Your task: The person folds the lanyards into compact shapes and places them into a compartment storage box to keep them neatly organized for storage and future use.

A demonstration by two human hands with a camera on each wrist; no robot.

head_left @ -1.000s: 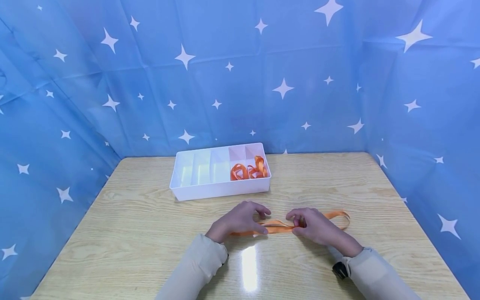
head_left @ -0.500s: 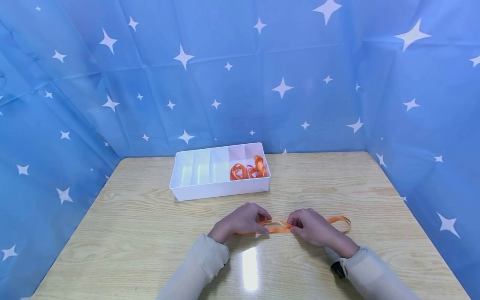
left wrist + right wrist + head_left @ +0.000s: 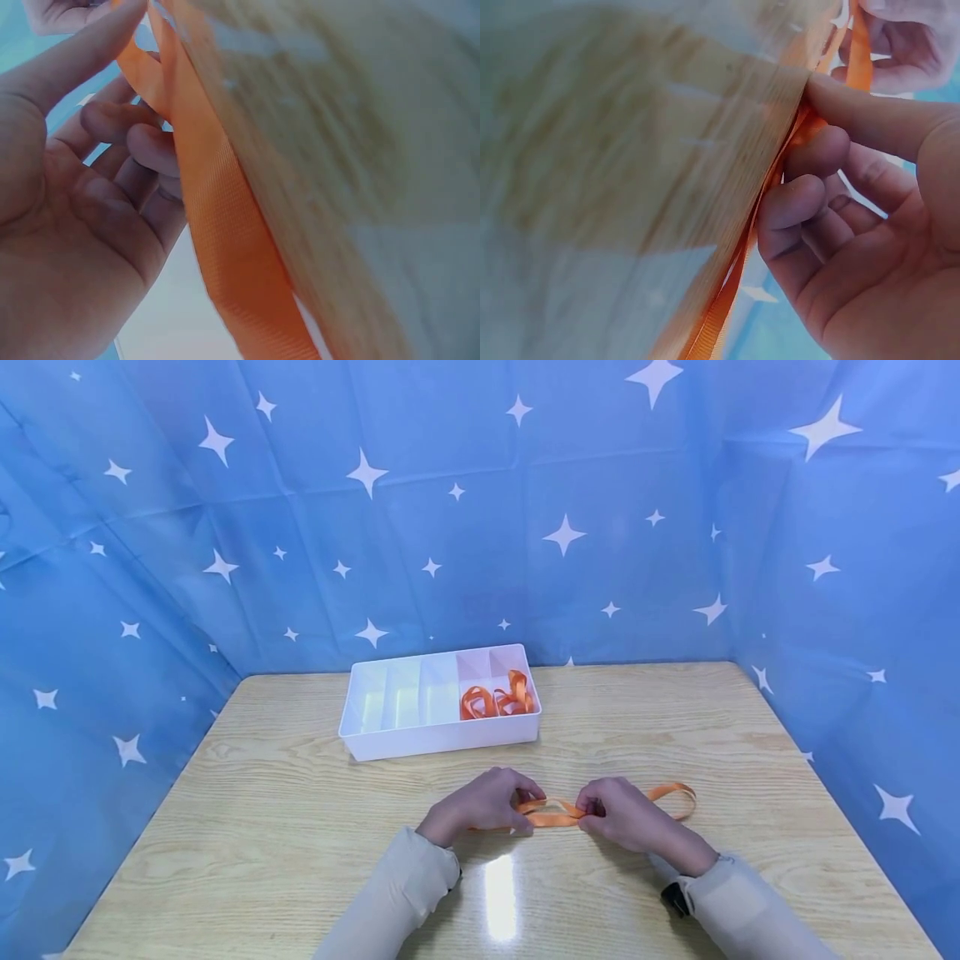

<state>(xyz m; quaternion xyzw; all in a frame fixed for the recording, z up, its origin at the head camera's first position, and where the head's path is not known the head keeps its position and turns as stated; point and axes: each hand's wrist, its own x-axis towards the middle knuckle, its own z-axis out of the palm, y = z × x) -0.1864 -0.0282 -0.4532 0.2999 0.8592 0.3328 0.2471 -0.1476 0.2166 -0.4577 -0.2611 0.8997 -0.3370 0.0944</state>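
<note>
An orange ribbon lies in folded strands across the table, and a loop of it sticks out to the right. My right hand pinches it between thumb and fingers; in the right wrist view the fingertips of this hand press the strands together. To the left, my left hand holds the ribbon with curled fingers, its thumb and index apart around two strands. In the left wrist view the broad ribbon runs past the fingertips of that hand. The ribbon's left end is hidden under the left hand.
Behind the hands stands a white divided box on the wooden table. Two coiled orange ribbons lie in its two right compartments. A blue curtain with white stars hangs behind and at both sides.
My right hand has closed its pinch on the ribbon and shifted slightly left. My left fingers have drawn in a little around the strands. The right loop has shifted slightly.
</note>
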